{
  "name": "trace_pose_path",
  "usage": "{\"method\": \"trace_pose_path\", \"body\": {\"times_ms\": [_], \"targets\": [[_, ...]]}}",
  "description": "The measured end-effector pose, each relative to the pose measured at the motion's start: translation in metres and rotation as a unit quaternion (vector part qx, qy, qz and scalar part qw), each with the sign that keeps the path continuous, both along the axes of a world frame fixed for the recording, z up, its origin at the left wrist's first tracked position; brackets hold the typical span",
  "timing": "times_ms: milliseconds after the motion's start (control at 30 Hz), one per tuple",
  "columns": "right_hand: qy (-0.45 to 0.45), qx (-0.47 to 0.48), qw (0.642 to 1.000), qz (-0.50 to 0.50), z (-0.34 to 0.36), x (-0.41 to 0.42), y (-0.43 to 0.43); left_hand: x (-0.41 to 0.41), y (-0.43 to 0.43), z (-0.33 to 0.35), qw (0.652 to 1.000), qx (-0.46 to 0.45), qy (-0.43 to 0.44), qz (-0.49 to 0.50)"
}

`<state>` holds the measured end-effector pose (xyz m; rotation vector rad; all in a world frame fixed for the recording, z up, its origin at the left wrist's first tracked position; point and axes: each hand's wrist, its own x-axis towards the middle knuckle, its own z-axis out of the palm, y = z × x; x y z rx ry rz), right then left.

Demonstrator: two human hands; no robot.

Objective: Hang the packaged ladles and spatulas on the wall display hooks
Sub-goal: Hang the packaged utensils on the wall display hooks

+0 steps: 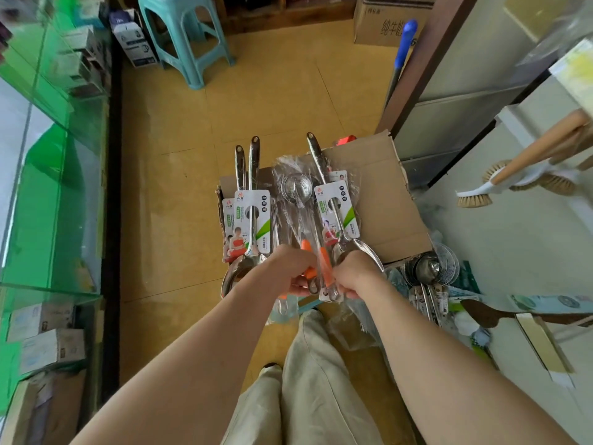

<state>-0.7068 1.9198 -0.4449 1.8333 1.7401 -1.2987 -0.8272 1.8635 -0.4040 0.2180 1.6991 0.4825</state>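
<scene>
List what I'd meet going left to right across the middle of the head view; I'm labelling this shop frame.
Green glass display case → two carded ladles → wrapped orange-handled ladle → single carded ladle → cardboard box flap → wooden-handled brushes.

Small shop: glass counter (48,130), carded utensils (253,220) (stock boxes (385,20)).

Yellow floor (272,101) under open cardboard box (378,200), teal stool (186,33)
</scene>
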Motion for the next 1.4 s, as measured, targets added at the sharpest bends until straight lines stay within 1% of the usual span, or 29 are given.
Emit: {"method": "trace_pose_path", "body": {"times_ms": [33, 100, 233, 367, 500, 567, 633, 700, 767, 833, 900, 967, 1033, 1133, 1233, 1400], "targets": [[-0.036, 0.017, 0.999, 0.023, -0.002, 0.004, -0.005, 0.000, -0.002, -0.001, 1.000, 0.001, 0.010, 0.003], [-0.068, 0.026, 0.997, 0.039, -0.011, 0.008, -0.014, 0.000, -0.005, -0.001, 1.000, 0.002, 0.018, 0.005], [-0.058, 0.018, 0.998, 0.003, -0.023, 0.005, -0.021, 0.000, -0.011, -0.001, 1.000, 0.001, 0.016, -0.006], [-0.087, 0.035, 0.995, 0.032, -0.023, 0.005, -0.021, 0.002, -0.013, 0.000, 0.999, 0.004, 0.026, -0.020], [-0.102, 0.015, 0.993, 0.058, -0.022, 0.005, -0.032, 0.002, -0.013, 0.000, 0.999, 0.013, 0.027, -0.012], [-0.097, 0.001, 0.994, 0.047, -0.025, 0.006, -0.037, 0.002, -0.013, 0.001, 0.999, 0.014, 0.029, -0.015], [-0.075, -0.013, 0.997, 0.021, -0.027, 0.007, -0.040, 0.001, -0.013, 0.002, 0.999, 0.016, 0.040, -0.019], [-0.016, -0.051, 0.998, -0.042, -0.024, 0.008, -0.043, 0.000, -0.014, 0.005, 0.998, 0.018, 0.053, -0.021], [0.062, -0.127, 0.980, -0.137, -0.015, 0.008, -0.049, -0.001, -0.014, 0.009, 0.998, 0.021, 0.063, -0.019], [0.120, -0.167, 0.957, -0.202, -0.004, 0.007, -0.054, -0.002, -0.014, 0.016, 0.997, 0.022, 0.069, -0.014], [0.170, -0.158, 0.941, -0.246, 0.007, 0.002, -0.056, -0.005, -0.014, 0.026, 0.996, 0.033, 0.082, -0.005], [0.208, -0.130, 0.932, -0.269, 0.019, -0.003, -0.055, -0.009, -0.012, 0.034, 0.991, 0.061, 0.122, 0.010], [0.222, -0.100, 0.936, -0.254, 0.033, -0.011, -0.052, -0.015, -0.007, 0.040, 0.979, 0.090, 0.180, 0.018], [0.241, -0.060, 0.942, -0.226, 0.054, -0.023, -0.049, -0.026, -0.001, 0.053, 0.961, 0.127, 0.241, 0.041], [0.223, -0.016, 0.955, -0.197, 0.076, -0.033, -0.038, -0.036, -0.001, 0.072, 0.946, 0.148, 0.286, 0.029], [0.168, 0.044, 0.980, -0.098, 0.125, -0.042, -0.016, -0.047, -0.005, 0.110, 0.916, 0.171, 0.363, -0.003]]}}
